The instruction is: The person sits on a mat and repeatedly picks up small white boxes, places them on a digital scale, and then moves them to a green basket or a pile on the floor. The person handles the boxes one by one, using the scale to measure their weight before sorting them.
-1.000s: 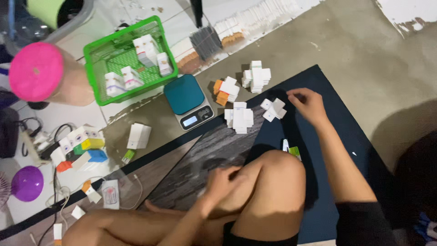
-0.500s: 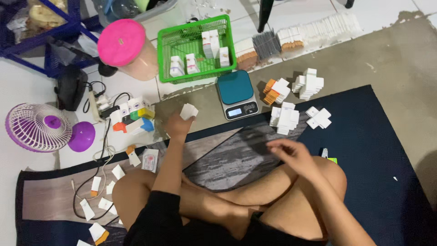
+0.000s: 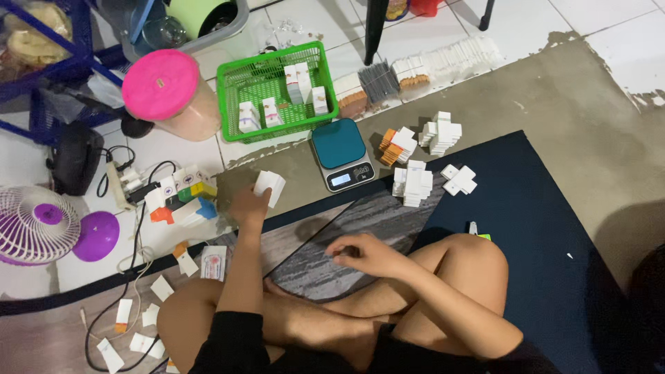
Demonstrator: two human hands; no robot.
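A small white box [image 3: 269,187] sits a little left of the frame's centre, pinched in the fingers of the left hand [image 3: 249,205], which is stretched out over the bare floor just left of the kitchen scale [image 3: 341,153]. The right hand [image 3: 364,253] hangs loosely curled above the grey mat [image 3: 360,228] near the middle, over the crossed legs, and I cannot tell whether it has anything in it. Right of the scale lie stacks of white boxes [image 3: 414,183]. Above, a green basket [image 3: 228,93] carries more boxes, with a pink-lidded jar [image 3: 163,86] beside it. At the far left stands a purple fan [image 3: 34,225]
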